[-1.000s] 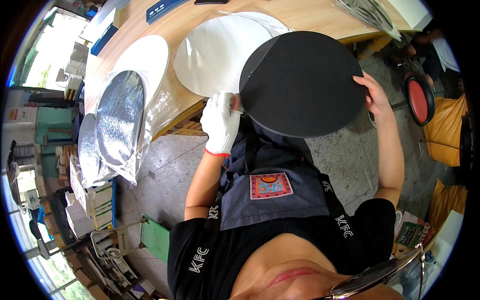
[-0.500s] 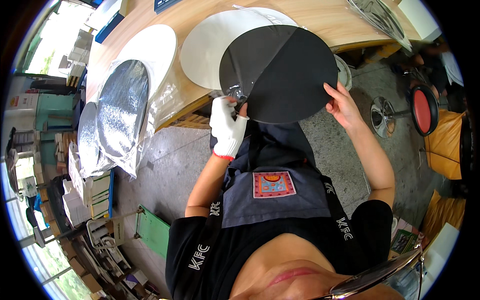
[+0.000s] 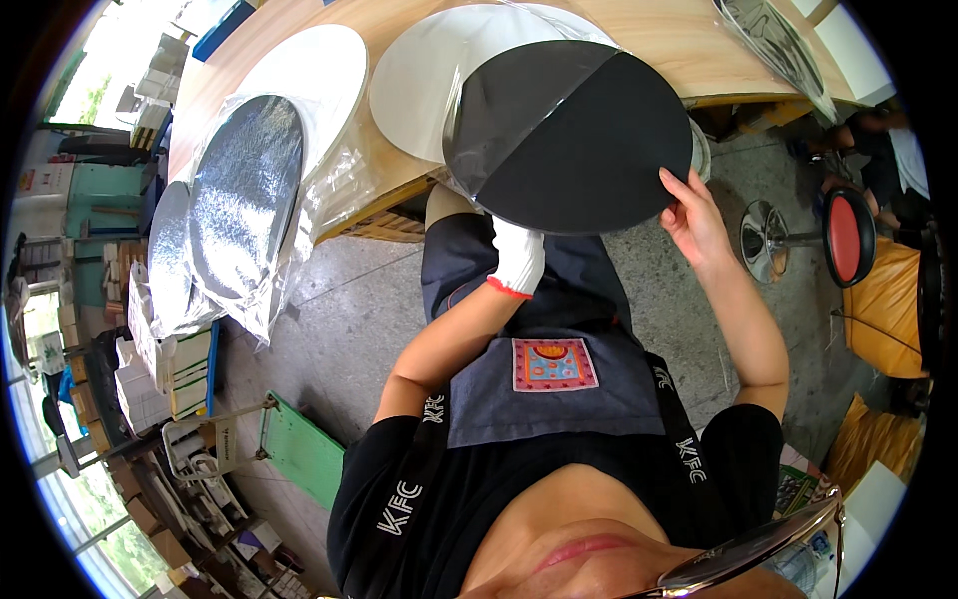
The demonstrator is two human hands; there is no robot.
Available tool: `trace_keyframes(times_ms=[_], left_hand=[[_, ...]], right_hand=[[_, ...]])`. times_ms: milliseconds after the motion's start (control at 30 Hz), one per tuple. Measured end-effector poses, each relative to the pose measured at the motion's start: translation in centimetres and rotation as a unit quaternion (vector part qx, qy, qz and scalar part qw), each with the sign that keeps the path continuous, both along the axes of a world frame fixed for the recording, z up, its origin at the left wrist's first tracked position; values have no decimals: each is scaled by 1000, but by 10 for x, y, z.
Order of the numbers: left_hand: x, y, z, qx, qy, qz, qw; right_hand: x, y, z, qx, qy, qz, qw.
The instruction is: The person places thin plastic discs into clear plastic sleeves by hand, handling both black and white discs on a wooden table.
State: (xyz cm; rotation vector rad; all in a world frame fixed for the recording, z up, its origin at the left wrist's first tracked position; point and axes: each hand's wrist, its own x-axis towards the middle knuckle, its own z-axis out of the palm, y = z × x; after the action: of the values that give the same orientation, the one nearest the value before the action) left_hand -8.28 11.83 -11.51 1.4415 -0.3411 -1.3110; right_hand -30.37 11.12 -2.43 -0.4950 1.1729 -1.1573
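Black disc (image 3: 584,140) now farther up over wooden table (image 3: 689,45) edge than 0.5 s ago; its L half sits inside clear plastic sleeve (image 3: 499,110), on top of white disc (image 3: 439,70) at 10 o'clock. Judged: bagging well underway. L hand (image 3: 519,255), white glove, under disc's 7 o'clock rim, gripping from below. R hand (image 3: 694,215) bare, fingers clasp rim at 4 o'clock, forearm angled up. Bagged silver discs (image 3: 239,195) well apart at 9 o'clock

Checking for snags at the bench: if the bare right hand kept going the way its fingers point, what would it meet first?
The right hand already touches the black round disc at its edge. Going on up and left, it would likely press further onto the disc; the wooden tabletop lies beyond, though depth is unclear.
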Motion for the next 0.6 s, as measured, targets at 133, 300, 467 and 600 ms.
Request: trace_keyframes(times_ms=[133,300,467,600], left_hand=[[-3,-8,-8,6,42,52,998],[2,7,-28,-43,17,-25,999],[15,20,-19,-145,77,-152,975],[17,23,-2,-114,84,-153,978]], right_hand=[[5,6,2,-2,9,-13,1000],[16,2,-10,-19,18,67,997],[32,-12,-26,13,-109,109,988],[61,-33,-32,-24,-173,152,973]])
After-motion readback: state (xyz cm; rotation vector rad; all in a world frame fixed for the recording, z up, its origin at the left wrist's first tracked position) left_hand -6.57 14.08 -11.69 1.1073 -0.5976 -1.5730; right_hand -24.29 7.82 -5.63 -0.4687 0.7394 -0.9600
